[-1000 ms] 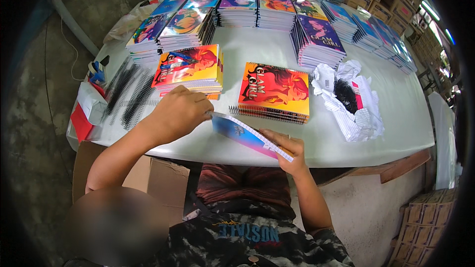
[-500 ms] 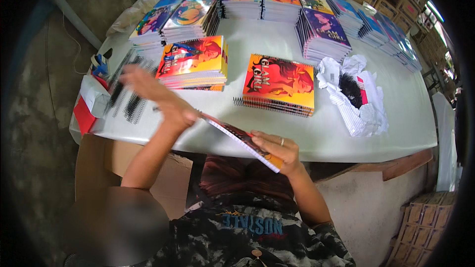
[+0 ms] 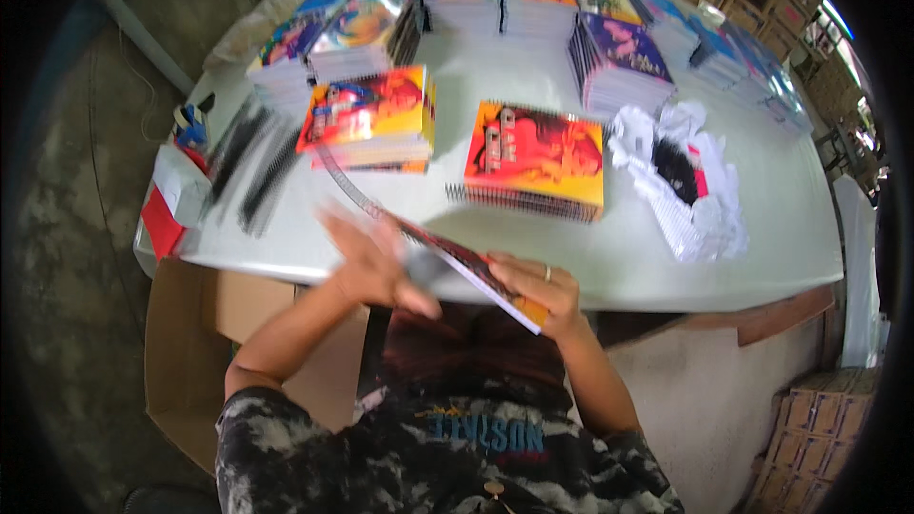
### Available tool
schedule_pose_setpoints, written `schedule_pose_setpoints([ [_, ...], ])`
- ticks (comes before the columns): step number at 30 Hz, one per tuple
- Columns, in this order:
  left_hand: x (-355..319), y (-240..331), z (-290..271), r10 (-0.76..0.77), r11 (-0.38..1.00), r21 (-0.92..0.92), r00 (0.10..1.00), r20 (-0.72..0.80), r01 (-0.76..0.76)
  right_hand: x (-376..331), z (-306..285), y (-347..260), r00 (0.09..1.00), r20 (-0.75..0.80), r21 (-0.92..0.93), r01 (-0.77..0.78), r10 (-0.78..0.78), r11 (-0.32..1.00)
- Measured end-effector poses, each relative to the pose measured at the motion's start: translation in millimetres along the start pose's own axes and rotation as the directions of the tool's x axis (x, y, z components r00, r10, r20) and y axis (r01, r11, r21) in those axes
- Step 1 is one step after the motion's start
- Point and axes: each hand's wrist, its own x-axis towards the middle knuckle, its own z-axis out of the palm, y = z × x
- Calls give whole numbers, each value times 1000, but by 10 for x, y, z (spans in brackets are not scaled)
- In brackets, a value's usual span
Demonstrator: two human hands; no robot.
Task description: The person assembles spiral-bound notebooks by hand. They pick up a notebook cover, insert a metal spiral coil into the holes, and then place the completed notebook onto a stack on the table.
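In my right hand [image 3: 543, 287] is a thin notebook [image 3: 466, 269] with a red and orange cover, gripped by its near right end and held tilted above the table's front edge. A dark spiral binding coil [image 3: 343, 179] sticks out from the notebook's far left end in a curve. Beside that end is my left hand [image 3: 371, 266], blurred, its thumb apart from its outstretched fingers and nothing seen in it. Beyond lie a stack of red and yellow notebooks [image 3: 376, 114] and a bound stack of similar spiral notebooks [image 3: 536, 157].
Loose black coils [image 3: 271, 176] lie at the table's left, by a tape dispenser [image 3: 190, 126]. Crumpled white paper [image 3: 709, 209] holds a black tangle on the right. Several notebook stacks [image 3: 619, 62] line the far side. An open cardboard box [image 3: 181, 352] stands below left.
My left hand has swept down and right toward me, along the notebook's coil end. The coil now shows jutting out beyond the notebook. My right hand has barely moved.
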Motion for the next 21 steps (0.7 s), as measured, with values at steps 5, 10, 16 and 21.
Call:
schedule_pose_setpoints([
  [5,-103,20,36,-184,967,-131,955,234,219,47,36,-51,1000,14,-13,16,-16,1000],
  [10,241,-29,-145,-51,999,-1,989,-139,51,47,46,-21,997,69,24,14,-15,1000],
  [16,-251,13,55,-9,955,-289,980,199,67,32,104,-8,999,28,32,23,-24,999],
  [21,-8,-198,120,-327,909,-323,932,-156,265,56,200,-82,994,65,13,82,-82,997],
])
